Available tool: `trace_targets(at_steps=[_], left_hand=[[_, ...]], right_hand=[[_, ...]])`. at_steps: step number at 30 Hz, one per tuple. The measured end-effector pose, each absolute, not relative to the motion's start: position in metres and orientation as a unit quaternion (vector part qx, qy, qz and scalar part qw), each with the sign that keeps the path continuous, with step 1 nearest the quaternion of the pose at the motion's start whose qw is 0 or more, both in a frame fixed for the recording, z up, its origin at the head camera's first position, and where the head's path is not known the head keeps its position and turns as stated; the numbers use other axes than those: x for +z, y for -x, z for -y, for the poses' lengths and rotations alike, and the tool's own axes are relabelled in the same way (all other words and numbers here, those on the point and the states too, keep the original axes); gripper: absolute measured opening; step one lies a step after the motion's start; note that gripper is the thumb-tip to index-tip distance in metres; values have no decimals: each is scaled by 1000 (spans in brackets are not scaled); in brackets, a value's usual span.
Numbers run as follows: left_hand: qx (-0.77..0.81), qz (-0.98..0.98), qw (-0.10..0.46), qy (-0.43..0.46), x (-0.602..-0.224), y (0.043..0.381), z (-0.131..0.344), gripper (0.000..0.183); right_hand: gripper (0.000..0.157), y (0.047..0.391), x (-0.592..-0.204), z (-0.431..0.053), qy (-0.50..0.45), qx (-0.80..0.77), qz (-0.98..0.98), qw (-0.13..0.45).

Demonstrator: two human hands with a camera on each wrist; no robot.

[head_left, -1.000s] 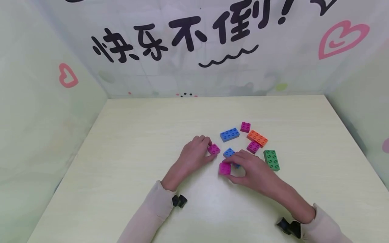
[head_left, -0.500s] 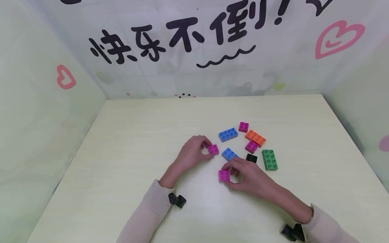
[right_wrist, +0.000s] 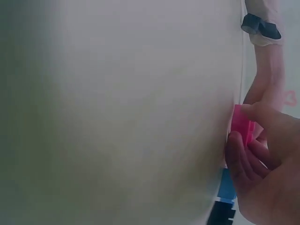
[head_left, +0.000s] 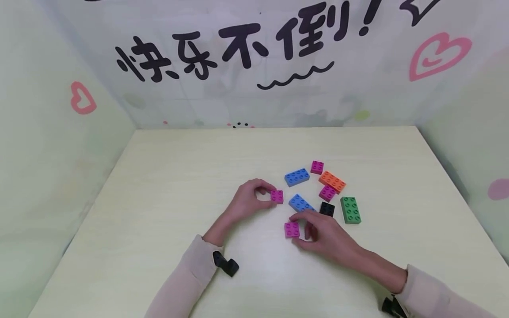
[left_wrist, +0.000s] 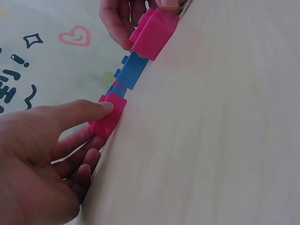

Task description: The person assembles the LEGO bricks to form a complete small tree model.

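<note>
In the head view my left hand (head_left: 247,204) pinches a small pink toy brick (head_left: 276,197) between thumb and fingers, studs up. Nearer to me, my right hand (head_left: 334,237) grips a second small pink brick (head_left: 292,229) by its sides, with a gap between the two bricks. The left wrist view shows the thumb laid on the left brick (left_wrist: 111,121), low at the tabletop. A long blue brick (head_left: 302,203) lies just beyond the right hand's fingers, its near end partly covered. In the right wrist view the right-hand brick (right_wrist: 241,124) is partly behind the fingers.
Beyond the hands lie another blue brick (head_left: 297,177), a magenta brick (head_left: 317,167), and an orange brick (head_left: 332,181) against a second magenta one (head_left: 327,193). A black brick (head_left: 327,209) and a green brick (head_left: 351,210) lie right of these. Printed cloth walls enclose the table (head_left: 191,176).
My right hand has drawn its pink brick slightly toward me, uncovering the black brick and more of the blue one. The left hand has turned its pink brick straighter.
</note>
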State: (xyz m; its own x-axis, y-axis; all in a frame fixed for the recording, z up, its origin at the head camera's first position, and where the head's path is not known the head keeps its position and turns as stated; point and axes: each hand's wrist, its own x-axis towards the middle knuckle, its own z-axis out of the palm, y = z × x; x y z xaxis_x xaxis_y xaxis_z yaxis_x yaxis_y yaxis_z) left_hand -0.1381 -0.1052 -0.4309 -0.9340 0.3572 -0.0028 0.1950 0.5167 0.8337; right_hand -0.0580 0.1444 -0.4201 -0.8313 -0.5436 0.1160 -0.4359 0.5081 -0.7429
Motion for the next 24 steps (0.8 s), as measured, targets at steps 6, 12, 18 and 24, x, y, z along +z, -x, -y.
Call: trace_targets(at_steps=[6,12,18,24], left_hand=[[475,-861,96,-152,-438,139,101,33],[494,-851,113,-139,-437,140,99,30],[547,-810,141,-157,-421,127,98,30],[531,-795,161,-246,-409,105,94,32]], right_hand=[[43,55,-437,-155,249,-469,-845,72],[43,58,-450,-159,258,-497,-827,60],[41,66,-448,-157,262,-496,-826,59],[48,67,-445,-156,259,-485,-833,60]])
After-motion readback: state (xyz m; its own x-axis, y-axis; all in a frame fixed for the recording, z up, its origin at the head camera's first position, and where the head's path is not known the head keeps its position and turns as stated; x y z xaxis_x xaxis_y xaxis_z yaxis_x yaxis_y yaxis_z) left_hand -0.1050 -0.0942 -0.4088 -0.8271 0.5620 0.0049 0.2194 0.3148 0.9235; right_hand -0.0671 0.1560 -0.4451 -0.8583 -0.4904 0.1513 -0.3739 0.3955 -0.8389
